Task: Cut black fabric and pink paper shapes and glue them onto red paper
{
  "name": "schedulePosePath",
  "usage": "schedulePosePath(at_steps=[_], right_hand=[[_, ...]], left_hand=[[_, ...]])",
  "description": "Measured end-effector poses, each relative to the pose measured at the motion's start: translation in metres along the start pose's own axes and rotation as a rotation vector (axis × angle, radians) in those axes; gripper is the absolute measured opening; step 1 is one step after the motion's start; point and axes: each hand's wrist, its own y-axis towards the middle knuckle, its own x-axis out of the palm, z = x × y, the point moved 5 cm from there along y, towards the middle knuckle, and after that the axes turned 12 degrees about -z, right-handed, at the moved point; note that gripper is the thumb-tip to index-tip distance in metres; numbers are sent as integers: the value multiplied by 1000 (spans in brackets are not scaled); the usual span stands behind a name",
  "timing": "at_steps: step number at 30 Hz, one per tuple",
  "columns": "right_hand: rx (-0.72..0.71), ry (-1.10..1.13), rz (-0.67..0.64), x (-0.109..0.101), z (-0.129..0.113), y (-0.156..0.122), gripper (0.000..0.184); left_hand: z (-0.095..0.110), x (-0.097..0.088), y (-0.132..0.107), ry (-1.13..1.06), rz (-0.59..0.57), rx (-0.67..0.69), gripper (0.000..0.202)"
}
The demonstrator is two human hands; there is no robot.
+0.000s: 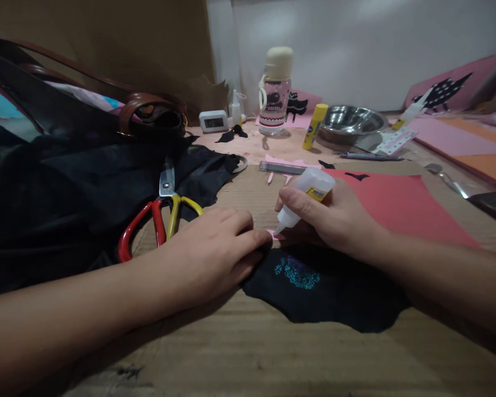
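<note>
Nearest the camera, the brown tabletop (248, 353) is carrying everything, with both forearms reaching in across it. On the left, a heap of black cloth (66, 209) is spreading over it, and red and yellow handled scissors (161, 215) are lying on the cloth's edge. On the right, a red paper sheet (405, 209) is lying flat behind the right wrist. Between the hands, close to the near edge, a black fabric piece (334, 298) is lying flat, showing a small patch of teal glitter (297, 273). The left hand (215, 248) is resting palm down, its fingers stretched out together and pressing on the piece's upper left edge. The right hand (334, 218) is wrapping its fingers around a small white glue bottle (310, 193), tipping it nozzle down so the tip is touching, or nearly touching, a tiny pink scrap (273, 234) just above the fabric. By the look of it, glue is being dotted onto that scrap. That is calling for a light, steady squeeze while the left fingers are pinning things flat, because too much glue could be spreading onto the fabric.
</note>
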Motion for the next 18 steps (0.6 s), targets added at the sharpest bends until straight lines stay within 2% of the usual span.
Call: schedulePosePath(at_steps=[18], right_hand=[[-8, -28, -8, 1, -4, 0, 48]], left_hand=[[1, -2, 0, 6, 12, 12, 28]])
